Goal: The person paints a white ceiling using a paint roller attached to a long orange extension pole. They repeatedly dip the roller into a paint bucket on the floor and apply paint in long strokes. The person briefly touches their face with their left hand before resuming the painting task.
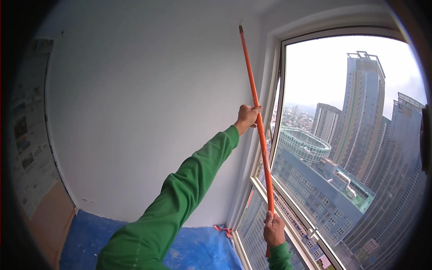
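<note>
Fingers of the left hand (247,117) and right hand (274,230) wrap the orange extension pole (263,148), which rises from near right toward the far wall (153,112). It looks light, fairly stiff; a well-spaced two-handed hold should steady it.

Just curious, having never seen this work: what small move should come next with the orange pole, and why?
Perhaps ease the orange pole slightly left: the left hand and right hand grip it, and it overlaps the window frame in this view.
</note>
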Motion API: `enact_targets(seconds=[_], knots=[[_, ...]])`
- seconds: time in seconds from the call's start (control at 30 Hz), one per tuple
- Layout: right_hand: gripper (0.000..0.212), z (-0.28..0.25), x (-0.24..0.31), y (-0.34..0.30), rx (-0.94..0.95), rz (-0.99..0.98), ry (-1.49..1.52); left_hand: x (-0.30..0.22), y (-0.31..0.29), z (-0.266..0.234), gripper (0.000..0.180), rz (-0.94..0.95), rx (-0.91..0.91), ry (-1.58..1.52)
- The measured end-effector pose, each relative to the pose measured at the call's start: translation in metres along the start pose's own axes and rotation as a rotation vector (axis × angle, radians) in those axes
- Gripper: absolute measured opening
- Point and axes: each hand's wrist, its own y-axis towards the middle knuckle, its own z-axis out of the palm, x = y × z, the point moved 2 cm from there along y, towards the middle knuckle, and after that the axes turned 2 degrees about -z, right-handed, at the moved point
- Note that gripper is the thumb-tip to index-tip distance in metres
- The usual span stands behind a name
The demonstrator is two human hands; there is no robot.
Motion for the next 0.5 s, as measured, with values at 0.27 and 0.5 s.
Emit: enact_targets(seconds=[0.27, 0.5], knots=[[0.046, -0.007, 0.031, 0.037, 0.025, -0.029, 0.018, -0.024, 0.021, 0.003, 0.036, 0.067, -0.076, 0.035], [0.044, -0.009, -0.012, -0.04, 0.03, 0.016, -0.036, 0.019, 0.002, 0.007, 0.036, -0.036, -0.061, -0.016]])
